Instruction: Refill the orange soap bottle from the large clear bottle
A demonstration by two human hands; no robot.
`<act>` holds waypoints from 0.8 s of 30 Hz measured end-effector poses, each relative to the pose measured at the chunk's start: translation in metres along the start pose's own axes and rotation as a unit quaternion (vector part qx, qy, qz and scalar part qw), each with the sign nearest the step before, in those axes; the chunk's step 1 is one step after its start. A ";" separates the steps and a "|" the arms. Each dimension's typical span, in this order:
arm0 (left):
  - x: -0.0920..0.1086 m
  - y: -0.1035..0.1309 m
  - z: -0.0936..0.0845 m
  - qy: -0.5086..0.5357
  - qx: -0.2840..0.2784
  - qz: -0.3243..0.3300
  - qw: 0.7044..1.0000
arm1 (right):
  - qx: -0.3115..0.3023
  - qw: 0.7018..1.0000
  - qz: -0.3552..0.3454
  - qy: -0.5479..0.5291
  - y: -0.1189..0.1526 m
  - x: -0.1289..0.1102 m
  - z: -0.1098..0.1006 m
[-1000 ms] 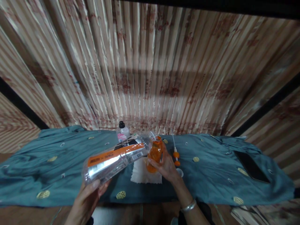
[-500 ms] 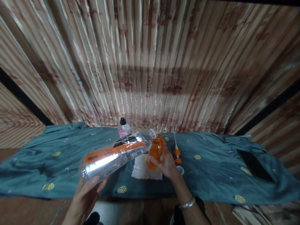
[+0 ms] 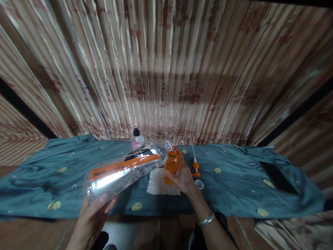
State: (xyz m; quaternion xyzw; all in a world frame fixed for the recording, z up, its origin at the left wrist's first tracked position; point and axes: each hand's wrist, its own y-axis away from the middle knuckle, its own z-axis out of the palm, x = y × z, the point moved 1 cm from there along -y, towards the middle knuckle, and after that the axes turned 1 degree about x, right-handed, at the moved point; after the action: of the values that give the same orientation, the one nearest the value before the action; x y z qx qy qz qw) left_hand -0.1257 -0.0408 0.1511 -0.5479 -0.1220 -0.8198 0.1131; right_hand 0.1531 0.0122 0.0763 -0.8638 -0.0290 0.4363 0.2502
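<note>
My left hand (image 3: 97, 210) is wrapped round the base of a large clear plastic bottle (image 3: 125, 170) with an orange and silver label. The bottle lies tilted, its open mouth pointing right at the neck of a small orange bottle (image 3: 172, 163). My right hand (image 3: 183, 175) grips that small see-through bottle, which leans a little. Beneath it a white cloth (image 3: 160, 185) is spread on the table. To the right of my right hand lie an orange pump top (image 3: 196, 166) with a clear tube and a small white cap (image 3: 199, 184).
A clear bottle with a black cap (image 3: 136, 137) stands behind the large bottle. Towards the right lies a black phone (image 3: 278, 177). A teal patterned cloth (image 3: 85, 173) covers the table, and a striped curtain (image 3: 166, 69) hangs behind it.
The view has shifted slightly. Both hands keep their grip, and the large bottle stays tilted with its mouth at the orange bottle's neck.
</note>
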 end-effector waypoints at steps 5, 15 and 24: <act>-0.001 -0.001 -0.005 0.002 -0.004 -0.002 1.000 | -0.013 0.999 0.032 -0.026 -0.002 -0.005 -0.002; -0.003 0.000 -0.009 -0.016 0.034 -0.013 0.999 | -0.019 0.999 0.026 -0.031 -0.003 -0.014 -0.006; 0.000 0.002 -0.006 -0.006 0.020 -0.015 1.000 | -0.008 1.000 0.018 -0.008 -0.002 -0.012 -0.006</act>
State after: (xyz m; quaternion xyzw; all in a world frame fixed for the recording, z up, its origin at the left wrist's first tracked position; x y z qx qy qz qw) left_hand -0.1299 -0.0449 0.1493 -0.5488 -0.1474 -0.8153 0.1110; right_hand 0.1503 0.0083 0.0893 -0.8627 -0.0190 0.4475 0.2348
